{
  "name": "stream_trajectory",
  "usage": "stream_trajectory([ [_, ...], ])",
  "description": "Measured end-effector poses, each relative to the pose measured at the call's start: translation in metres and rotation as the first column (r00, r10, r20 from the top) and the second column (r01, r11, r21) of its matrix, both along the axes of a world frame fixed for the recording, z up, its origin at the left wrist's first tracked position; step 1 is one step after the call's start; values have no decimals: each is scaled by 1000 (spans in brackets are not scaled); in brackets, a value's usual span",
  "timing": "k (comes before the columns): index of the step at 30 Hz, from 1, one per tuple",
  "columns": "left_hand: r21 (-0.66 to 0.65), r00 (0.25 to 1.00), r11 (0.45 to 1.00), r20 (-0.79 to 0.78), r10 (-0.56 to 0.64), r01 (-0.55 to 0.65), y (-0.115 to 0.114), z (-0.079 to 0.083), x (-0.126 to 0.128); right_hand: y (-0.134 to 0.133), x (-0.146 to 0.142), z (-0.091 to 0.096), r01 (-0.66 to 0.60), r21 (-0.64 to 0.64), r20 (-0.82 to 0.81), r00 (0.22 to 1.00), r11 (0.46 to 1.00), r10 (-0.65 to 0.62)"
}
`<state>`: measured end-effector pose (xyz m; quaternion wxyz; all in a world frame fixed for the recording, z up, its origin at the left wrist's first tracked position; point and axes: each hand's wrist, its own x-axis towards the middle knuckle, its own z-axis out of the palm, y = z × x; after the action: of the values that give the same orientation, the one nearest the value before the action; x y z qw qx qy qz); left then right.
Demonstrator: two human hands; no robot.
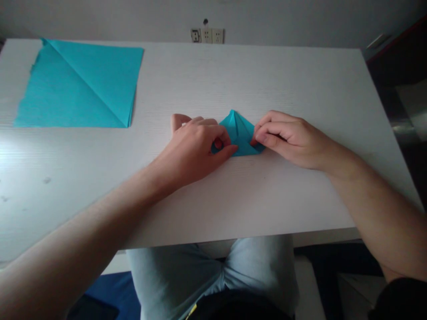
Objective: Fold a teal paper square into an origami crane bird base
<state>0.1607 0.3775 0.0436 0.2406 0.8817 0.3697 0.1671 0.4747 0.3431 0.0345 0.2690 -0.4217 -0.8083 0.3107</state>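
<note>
Folded paper [243, 135] lies right of the blue sheets [82, 86]; our left hand [200, 146] pinches its corner nearer them, our right hand [290, 138] the farther. We should crease evenly, edges aligned.

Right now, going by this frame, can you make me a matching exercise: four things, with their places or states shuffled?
1. small folded paper
2. large sheet
3. sockets
4. table

A. on the wall
B. white, under both papers
C. between left hand and right hand
D. apart from the hands, diagonally creased

Pairs: 1-C, 2-D, 3-A, 4-B
</note>
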Motion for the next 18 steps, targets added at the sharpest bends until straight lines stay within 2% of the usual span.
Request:
stream_trajectory([
  [18,37,999,999,-13,34,-34,-3,-6,5,-2,-7,0,9,-1,10,1000,1000,-9],
])
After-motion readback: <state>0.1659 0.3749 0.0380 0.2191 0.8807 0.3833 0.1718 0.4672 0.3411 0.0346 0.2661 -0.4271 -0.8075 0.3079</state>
